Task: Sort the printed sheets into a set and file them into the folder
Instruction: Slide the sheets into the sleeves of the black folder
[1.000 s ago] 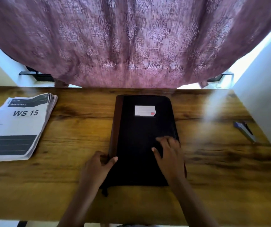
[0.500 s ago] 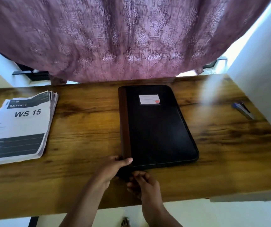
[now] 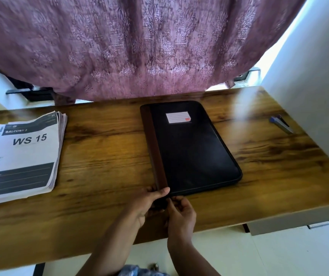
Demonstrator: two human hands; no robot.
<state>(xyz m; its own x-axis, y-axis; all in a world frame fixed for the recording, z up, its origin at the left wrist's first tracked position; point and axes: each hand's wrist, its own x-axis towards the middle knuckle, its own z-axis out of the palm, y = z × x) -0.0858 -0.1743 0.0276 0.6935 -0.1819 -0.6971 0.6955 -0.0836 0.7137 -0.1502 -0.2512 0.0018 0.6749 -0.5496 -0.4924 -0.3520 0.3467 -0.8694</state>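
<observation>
– Fingers (image 3: 160, 193) of left hand (image 3: 145, 204) clamp the folder (image 3: 191, 156) at its 7 o'clock corner, thumb on top. Right hand (image 3: 181, 214), just beside, is curled and pinches a dark tab (image 3: 161, 204) there, prob. the zip pull.
– Handling?
– Folder lies closed, centre of table (image 3: 104, 156). Stiff padded case, matte black, brown spine, rounded corners; moderate wt, I'd judge. Steady it by the spine. Printed sheets (image 3: 20, 156) at 9 o'clock are thin, floppy and slide easily; lift w/ both hands by the edges.
</observation>
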